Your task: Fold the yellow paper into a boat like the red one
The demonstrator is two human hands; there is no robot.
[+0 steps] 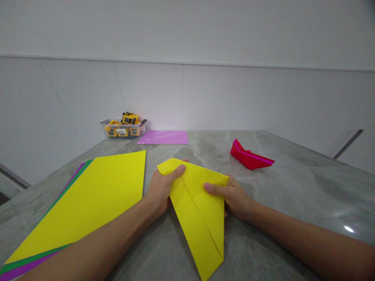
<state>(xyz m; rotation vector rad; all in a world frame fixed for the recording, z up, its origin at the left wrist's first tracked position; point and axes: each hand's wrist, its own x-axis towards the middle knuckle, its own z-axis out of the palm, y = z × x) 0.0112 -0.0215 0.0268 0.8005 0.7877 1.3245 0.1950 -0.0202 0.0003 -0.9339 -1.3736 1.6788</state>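
A folded sheet of yellow paper (202,210) is held up between my two hands over the grey table. Creases run across it, and one long fold edge slants down toward its lower tip. My left hand (161,187) grips the upper left part, thumb on the front face and fingers behind. On the right edge, my right hand (234,195) pinches the paper, its thumb lying on the front. The fingers of both hands are mostly hidden behind the sheet.
At left lies a stack of yellow, green and purple paper sheets (99,199). A red folded paper boat (250,156) sits on the marbled table (293,203) at right. Near the wall are a pink-purple sheet (165,137) and a clear plastic box (124,128) of yellow toy vehicles.
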